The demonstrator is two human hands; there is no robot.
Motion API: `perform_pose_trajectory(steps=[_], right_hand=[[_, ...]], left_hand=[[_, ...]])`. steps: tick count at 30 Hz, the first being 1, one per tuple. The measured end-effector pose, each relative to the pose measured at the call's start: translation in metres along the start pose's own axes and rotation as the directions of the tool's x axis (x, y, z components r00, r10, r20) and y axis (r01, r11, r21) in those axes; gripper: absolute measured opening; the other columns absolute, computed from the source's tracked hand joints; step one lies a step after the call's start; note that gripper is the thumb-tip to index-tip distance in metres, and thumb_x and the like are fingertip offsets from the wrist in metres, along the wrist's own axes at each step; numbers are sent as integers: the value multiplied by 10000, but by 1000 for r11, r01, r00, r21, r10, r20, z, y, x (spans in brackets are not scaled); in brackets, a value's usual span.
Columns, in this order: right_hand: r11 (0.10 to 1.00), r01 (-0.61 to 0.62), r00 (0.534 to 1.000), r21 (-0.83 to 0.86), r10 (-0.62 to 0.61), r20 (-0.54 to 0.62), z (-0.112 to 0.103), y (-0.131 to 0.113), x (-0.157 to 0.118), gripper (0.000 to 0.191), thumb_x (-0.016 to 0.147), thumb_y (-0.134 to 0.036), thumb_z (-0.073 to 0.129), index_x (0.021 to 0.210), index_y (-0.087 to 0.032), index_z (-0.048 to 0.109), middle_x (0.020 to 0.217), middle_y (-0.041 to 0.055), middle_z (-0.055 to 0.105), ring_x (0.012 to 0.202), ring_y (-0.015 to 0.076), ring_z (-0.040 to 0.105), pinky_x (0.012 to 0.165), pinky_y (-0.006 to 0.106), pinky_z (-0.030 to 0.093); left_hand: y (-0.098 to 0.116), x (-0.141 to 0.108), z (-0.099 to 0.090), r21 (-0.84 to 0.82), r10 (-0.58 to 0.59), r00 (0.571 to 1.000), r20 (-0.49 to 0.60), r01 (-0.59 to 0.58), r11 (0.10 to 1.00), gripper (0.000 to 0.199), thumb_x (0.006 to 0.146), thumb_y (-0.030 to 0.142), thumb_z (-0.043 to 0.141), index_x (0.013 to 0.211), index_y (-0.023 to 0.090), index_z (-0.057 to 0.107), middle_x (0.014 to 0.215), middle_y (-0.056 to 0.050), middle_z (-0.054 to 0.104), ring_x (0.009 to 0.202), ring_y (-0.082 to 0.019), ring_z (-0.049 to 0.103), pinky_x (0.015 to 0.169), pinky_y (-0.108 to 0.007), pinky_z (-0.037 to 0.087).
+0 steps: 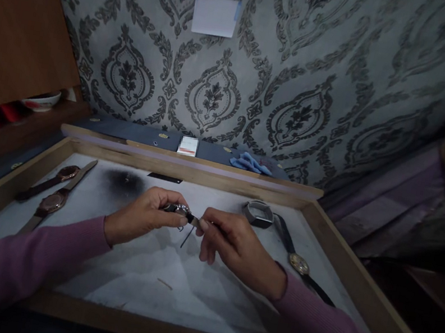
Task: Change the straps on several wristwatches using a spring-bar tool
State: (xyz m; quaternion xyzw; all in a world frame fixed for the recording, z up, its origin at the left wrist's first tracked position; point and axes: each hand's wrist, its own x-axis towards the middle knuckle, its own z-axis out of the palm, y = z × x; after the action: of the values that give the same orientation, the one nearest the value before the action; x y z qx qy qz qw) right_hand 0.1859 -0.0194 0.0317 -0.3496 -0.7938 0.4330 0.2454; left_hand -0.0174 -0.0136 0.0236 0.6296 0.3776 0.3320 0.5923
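The wristwatch (182, 209) is held above the middle of a wooden-rimmed tray (189, 164), and the left hand's (148, 215) grip is closed narrowly on it, thumb below the case and fingers around the strap. The right hand's (233, 242) grip is pinched on a thin piece (195, 221) just beside the watch at four o'clock; whether that is strap end or tool is hard to make out. Much of the strap and part of the case are hidden by the fingers. With the held watch as clock centre, two brown-strapped watches (53, 202) lie near nine o'clock, the nearer one's strap running partly behind the sleeve. One grey loop-banded piece (258, 213) stands at three, and one dark-strapped watch (299, 263) lies between three and four. One flat black strip (165, 177) sits at eleven, one small sliver (164, 283) at six. Beyond the rim, one blue cloth (251, 163) lies crumpled between one and two; the sleeves cover the tray's near corners.
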Motion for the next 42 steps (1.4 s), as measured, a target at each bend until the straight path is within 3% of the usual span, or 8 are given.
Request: perform_pose_trajectory(steps=[9, 29, 38, 42], right_hand=[[999, 39, 999, 12, -39, -8, -1, -1, 0, 330, 962, -409, 380, 774, -168, 505, 569, 29, 626, 476, 112, 582, 490, 221, 495], [1000, -1, 999, -8, 1, 35, -4, -1, 0, 325, 955, -416, 381, 737, -191, 466, 537, 21, 617, 454, 117, 586, 458, 208, 456], [997, 28, 998, -71, -24, 51, -5, -1, -1, 351, 974, -417, 371, 725, -190, 467, 482, -19, 557, 416, 100, 516, 463, 207, 397], [971, 105, 994, -215, -106, 9, -3, 2, -1, 381, 992, -416, 334, 710, -193, 462, 494, -44, 464, 441, 97, 437, 489, 220, 345]], left_hand=[[-3, 1, 0, -63, -60, 997, -39, 57, 996, 230, 709, 346, 669, 792, 145, 592, 524, 96, 367, 464, -58, 211, 442, -213, 156], [0, 1, -1, -9, -7, 1000, -6, 7, 1000, 174, 738, 304, 652, 775, 140, 604, 591, 67, 446, 523, -69, 291, 504, -215, 223], [-1, 0, -1, 46, -28, 1000, 2, 28, 999, 164, 725, 292, 653, 770, 143, 604, 634, 50, 477, 589, -90, 364, 572, -227, 270], [1, -1, -1, 95, -30, 999, 16, 28, 995, 169, 733, 295, 640, 773, 136, 600, 643, 47, 469, 604, -96, 377, 587, -232, 279]])
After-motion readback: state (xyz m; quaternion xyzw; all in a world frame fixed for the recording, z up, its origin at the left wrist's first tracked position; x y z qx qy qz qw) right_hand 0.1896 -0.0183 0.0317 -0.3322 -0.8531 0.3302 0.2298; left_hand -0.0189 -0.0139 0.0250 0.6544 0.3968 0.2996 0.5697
